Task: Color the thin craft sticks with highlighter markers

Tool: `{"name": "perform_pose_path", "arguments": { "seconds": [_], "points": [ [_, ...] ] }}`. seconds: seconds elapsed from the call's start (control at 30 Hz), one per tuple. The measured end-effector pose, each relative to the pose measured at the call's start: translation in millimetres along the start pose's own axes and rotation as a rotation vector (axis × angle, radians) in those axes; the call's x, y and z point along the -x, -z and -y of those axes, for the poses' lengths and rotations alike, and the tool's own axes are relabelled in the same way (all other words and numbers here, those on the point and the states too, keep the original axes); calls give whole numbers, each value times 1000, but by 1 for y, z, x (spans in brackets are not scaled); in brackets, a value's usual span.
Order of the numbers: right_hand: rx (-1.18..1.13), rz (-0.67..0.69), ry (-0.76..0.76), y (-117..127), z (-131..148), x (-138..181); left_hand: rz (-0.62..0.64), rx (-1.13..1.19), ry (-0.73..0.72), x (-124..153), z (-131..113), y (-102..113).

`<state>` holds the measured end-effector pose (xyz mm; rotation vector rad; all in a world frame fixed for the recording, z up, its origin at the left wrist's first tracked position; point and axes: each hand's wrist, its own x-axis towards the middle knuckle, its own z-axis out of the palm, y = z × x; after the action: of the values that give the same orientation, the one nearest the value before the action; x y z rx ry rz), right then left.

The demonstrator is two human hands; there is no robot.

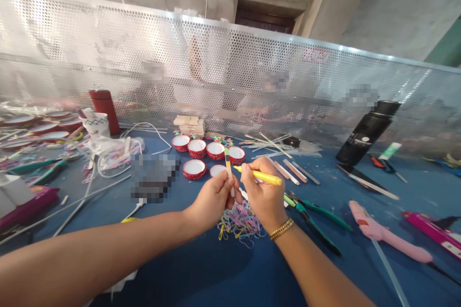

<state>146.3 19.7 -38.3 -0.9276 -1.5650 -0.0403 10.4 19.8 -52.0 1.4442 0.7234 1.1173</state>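
Pinched upright in my left hand (212,201) is a thin flat wooden stick (228,165), coloured green, black and yellow toward its top. My right hand (264,196) grips a yellow marker (264,176) like a pen, its tip pointing left, close beside the stick; whether it touches I cannot tell. Below both hands lies a tangle of pastel strings (243,225). Just beyond them stand several small stacks of round red-rimmed white discs (196,147), one partly hidden behind the stick.
Green-handled pliers (317,216) and a pink glue gun (389,235) lie to the right. A black bottle (365,134) stands behind them. Wooden blocks (189,125) and loose sticks lie before the perforated metal screen (144,53). At left are a red flask (105,111), a cup (96,124) and white cables.
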Motion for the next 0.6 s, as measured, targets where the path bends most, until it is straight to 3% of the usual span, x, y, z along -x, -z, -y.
{"name": "perform_pose_path", "arguments": {
  "seconds": [0.23,0.47,0.6],
  "points": [
    [-55,74,-22,-1,2,3,-4,-20,-23,-1,2,-1],
    [-44,-32,7,2,2,-1,13,26,-3,0,1,0],
    [-58,-1,5,1,7,1,10,44,-5,-2,4,0]
  ]
}}
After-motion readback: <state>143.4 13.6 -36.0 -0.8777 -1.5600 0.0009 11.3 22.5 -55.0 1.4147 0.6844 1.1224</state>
